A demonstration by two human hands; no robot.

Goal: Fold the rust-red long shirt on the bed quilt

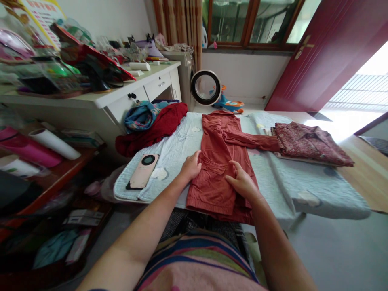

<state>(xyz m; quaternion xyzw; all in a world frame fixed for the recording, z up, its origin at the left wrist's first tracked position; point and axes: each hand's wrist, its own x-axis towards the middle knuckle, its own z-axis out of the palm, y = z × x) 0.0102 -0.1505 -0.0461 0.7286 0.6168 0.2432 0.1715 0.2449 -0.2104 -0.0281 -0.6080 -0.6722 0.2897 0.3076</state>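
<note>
A rust-red long-sleeved jacket [215,190] lies lengthwise on the padded surface in front of me, its collar end away from me. One sleeve [254,141] stretches out to the right. At the jacket's left edge, my left hand [191,166] is closed on the cloth, beside a creased pocket flap [214,165]. My right hand [244,184] rests over the jacket's right half, thumb and forefinger apart; its other fingers are partly hidden. The sleeve's end meets a folded patterned garment [309,141] on the right.
A phone [143,171] lies left on the pale blue quilted cover [178,153]. Behind it are a dark red garment [157,125] and a blue floral cloth [142,115]. A cluttered white desk [103,99] stands left, a washing machine with its round door [206,87] open at the back.
</note>
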